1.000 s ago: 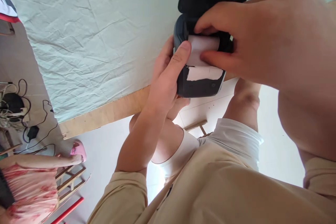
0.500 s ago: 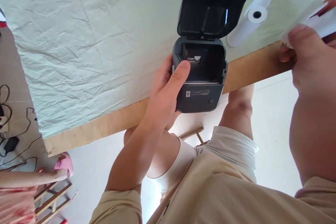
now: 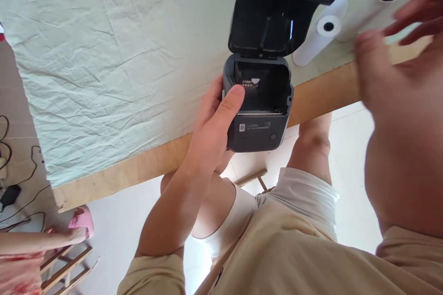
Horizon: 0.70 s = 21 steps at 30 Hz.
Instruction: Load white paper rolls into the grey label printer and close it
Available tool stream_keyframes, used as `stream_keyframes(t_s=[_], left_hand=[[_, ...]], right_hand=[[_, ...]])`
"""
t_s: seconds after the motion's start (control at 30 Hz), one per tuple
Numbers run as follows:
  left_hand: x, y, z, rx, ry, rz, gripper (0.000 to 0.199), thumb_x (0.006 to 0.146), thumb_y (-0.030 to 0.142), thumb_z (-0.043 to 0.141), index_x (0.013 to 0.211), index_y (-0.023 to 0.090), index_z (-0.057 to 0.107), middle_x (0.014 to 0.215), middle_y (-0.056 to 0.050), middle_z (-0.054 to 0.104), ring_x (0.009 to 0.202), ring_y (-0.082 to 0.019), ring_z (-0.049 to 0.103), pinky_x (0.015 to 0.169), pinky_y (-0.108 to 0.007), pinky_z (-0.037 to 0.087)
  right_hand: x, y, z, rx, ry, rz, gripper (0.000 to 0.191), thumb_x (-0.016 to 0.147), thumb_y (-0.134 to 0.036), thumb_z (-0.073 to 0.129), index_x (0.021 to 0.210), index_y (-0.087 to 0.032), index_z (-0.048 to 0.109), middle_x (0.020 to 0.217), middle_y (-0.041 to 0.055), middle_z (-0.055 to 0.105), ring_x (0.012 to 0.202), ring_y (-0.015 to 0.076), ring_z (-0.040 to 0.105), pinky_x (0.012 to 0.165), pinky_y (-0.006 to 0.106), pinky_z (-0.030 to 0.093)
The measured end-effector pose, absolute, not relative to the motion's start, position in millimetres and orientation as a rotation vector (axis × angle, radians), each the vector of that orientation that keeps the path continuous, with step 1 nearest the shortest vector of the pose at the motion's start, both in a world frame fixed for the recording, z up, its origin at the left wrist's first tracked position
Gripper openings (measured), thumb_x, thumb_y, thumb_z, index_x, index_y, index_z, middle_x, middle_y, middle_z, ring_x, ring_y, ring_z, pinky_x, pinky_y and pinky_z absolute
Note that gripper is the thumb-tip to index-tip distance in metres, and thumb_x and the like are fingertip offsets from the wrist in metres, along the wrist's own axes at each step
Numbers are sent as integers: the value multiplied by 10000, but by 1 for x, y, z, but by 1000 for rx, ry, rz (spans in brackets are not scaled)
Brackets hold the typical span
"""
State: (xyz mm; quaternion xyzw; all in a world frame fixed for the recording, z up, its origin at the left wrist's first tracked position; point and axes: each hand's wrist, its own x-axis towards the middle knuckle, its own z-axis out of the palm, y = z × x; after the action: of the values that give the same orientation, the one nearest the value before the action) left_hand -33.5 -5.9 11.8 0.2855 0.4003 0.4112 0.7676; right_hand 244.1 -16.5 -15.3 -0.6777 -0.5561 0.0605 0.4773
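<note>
A dark grey printer (image 3: 258,131) with its black lid (image 3: 266,23) swung up is held over the table's front edge. My left hand (image 3: 216,117) grips its left side, thumb over the rim of the bay. Inside the bay a small label shows, and no roll lies in it. To the right of the lid stands a thin white paper roll (image 3: 313,44). A wider white roll (image 3: 363,18) with a dark core is farther right. Close to that roll my right hand (image 3: 398,41) is raised with fingers spread, slightly blurred, holding nothing.
A pale green wrinkled cloth (image 3: 104,64) covers the table, whose wooden edge (image 3: 131,170) runs in front of me. At the lower left are another person's leg in a pink slipper (image 3: 83,222), a wooden rack (image 3: 65,269) and black cables (image 3: 32,170) on the floor.
My right hand has let go of the white paper and opened. The wider roll now shows on the table beside the thin one. The view has shifted slightly, with the printer still in my left hand.
</note>
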Motion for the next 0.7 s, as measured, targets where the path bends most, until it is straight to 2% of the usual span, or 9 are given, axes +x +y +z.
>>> stream_keyframes(t_s=[0.07,0.13,0.2,0.33,0.4,0.47,0.53,0.63,0.7], left_hand=[[-33,-6,11,627,883,900,147,1094,352,667,1077,260,780,1251,-28,831,1522,-330,692,1075,-384,727],[-33,-6,11,632,880,907,166,1090,355,673,1016,244,771,1245,-39,832,1535,-332,681,1088,-386,722],[-33,-6,12,625,873,913,182,1097,336,657,985,235,759,1224,-42,835,1529,-325,685,1086,-376,719],[-34,-6,13,601,872,874,168,1116,280,606,1049,254,758,1165,-16,840,1465,-295,735,1044,-350,723],[-34,-6,13,603,859,855,154,1118,301,610,1112,273,762,1162,-5,840,1440,-286,753,1024,-345,728],[-34,-7,13,620,852,870,155,1115,319,618,1144,282,765,1179,-3,840,1435,-280,756,1012,-336,731],[-33,-8,13,634,864,892,147,1106,331,631,1139,283,767,1184,-5,842,1437,-281,754,1001,-329,731],[-32,-8,13,617,890,895,126,1082,362,667,1098,280,762,1163,-16,845,1419,-302,763,974,-335,732],[-31,-8,13,593,892,880,121,1070,362,684,1095,273,761,1170,-28,843,1409,-313,768,971,-337,729]], right_hand=[[229,-11,-13,-1721,-1683,49,581,940,-493,814,1489,-358,682,1461,64,648,1210,307,732,976,552,629],[216,1,-11,-1809,-1811,46,531,966,-440,799,1456,-278,676,1447,129,618,1208,321,727,933,544,664],[209,10,-10,-1849,-1818,97,476,971,-398,802,1410,-279,659,1416,117,641,1203,324,727,967,569,673],[204,0,-12,-1638,-1825,146,524,1014,-497,734,1482,-403,519,1261,23,709,1180,291,747,988,553,671],[204,-8,-15,-1608,-1822,161,483,1028,-531,692,1472,-434,529,1214,3,714,1136,280,755,988,549,664],[206,-10,-20,-1600,-1841,164,443,1013,-542,694,1422,-409,586,1206,15,718,1131,296,752,1020,584,649],[209,-6,-25,-1570,-1865,162,467,982,-528,728,1405,-376,600,1283,41,720,1169,317,737,1037,606,642],[211,4,-31,-1544,-1843,119,640,938,-521,789,1498,-400,504,1501,56,643,1160,306,703,1015,587,649],[209,7,-33,-1543,-1825,123,693,947,-545,785,1533,-412,441,1502,55,617,1123,294,690,1007,579,648]])
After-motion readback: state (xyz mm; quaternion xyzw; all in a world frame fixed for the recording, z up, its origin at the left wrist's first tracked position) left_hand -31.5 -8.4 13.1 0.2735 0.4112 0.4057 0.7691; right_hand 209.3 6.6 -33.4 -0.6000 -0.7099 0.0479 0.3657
